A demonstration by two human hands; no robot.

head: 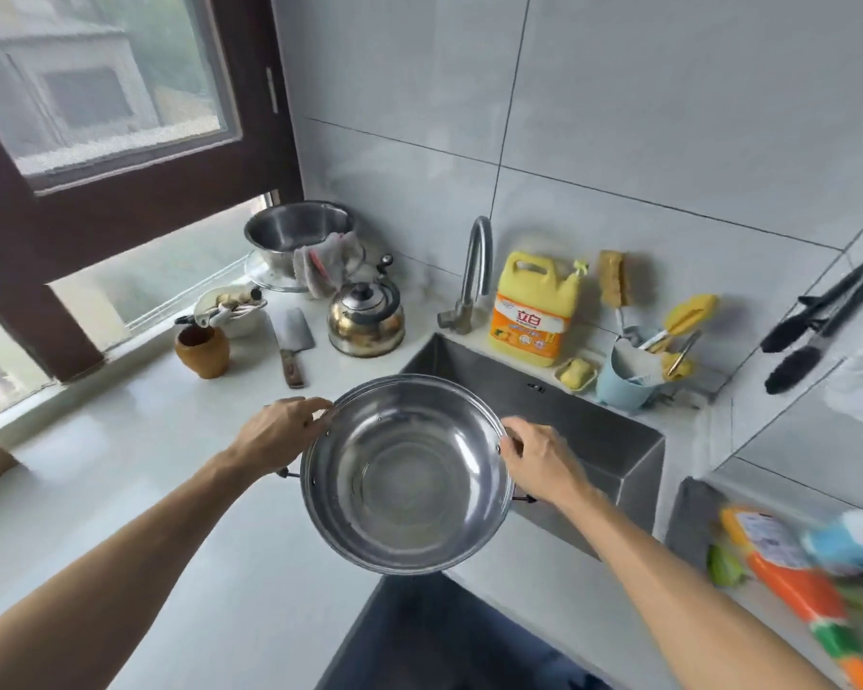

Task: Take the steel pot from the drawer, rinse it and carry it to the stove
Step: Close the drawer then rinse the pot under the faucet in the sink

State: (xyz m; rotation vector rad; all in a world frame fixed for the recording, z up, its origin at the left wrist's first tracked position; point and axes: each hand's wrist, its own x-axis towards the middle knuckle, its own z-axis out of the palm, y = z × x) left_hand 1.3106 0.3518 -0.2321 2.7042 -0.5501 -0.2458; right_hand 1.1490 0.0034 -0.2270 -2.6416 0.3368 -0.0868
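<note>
Right now, one steel pot [405, 473] is held up between two bare hands, partly over the white counter [120, 490] and partly over the near left corner of the single steel sink [594, 430]. Counting the rest: one faucet [474, 271], one yellow detergent jug [534, 308], one kettle [365, 316], one cleaver [292, 343], one steel bowl [297, 236] by the window, one brown clay cup [203, 351], one blue cup [624, 376] of brushes, and one pair of black tongs [828, 316] hanging on the wall.

The left hand [280, 433] has its fingers curled and clamped on the pot's left rim; the right hand [536, 458] pinches the right rim, fingers closed on it. Both forearms reach forward, bare. The pot tilts toward the viewer, its inside shining.

Pale grey tiles cover the wall, and a dark-framed window [120, 92] stands at the left.
</note>
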